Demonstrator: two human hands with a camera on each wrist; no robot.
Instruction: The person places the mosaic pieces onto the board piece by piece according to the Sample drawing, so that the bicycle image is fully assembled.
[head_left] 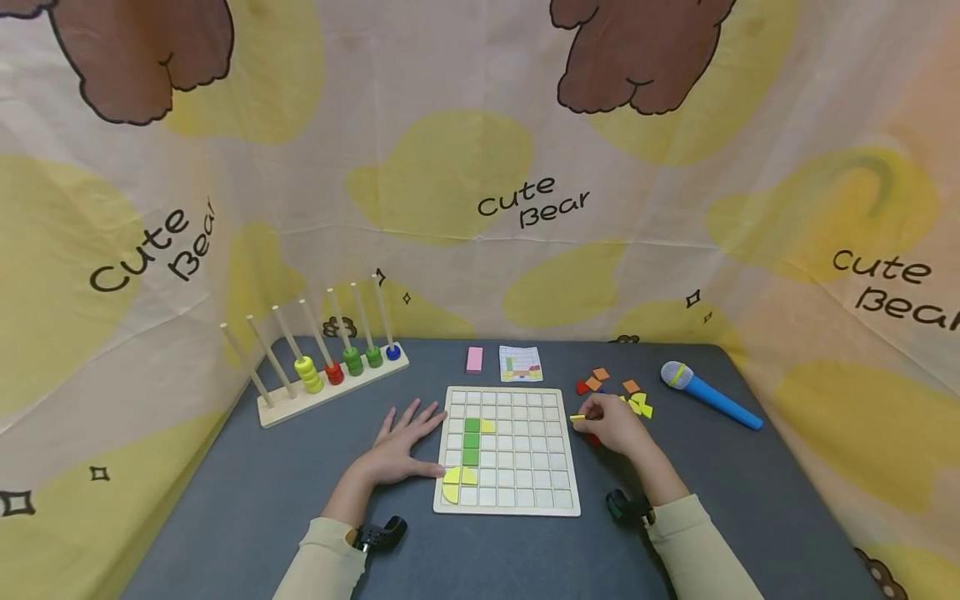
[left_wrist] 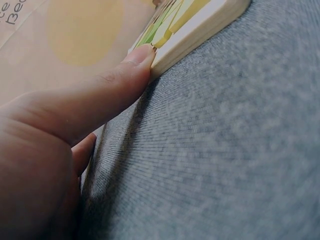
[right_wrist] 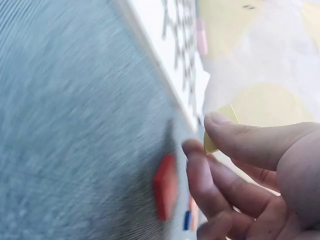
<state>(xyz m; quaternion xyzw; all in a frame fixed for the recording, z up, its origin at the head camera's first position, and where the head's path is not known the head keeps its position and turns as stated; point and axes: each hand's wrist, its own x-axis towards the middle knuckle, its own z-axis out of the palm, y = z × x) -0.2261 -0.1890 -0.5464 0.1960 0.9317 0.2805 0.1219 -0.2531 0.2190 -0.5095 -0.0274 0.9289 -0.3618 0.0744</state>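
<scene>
Apparent children's play corner, I note: bear-print cloth (head_left: 427, 192) across upper frame, bead rack (head_left: 334, 375) centre-left, toy microphone (head_left: 712, 397) at right.

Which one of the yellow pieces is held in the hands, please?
The yellow piece pinched by the right hand, beside the pale board; the other visible yellow pieces lie on the board or table.
</scene>
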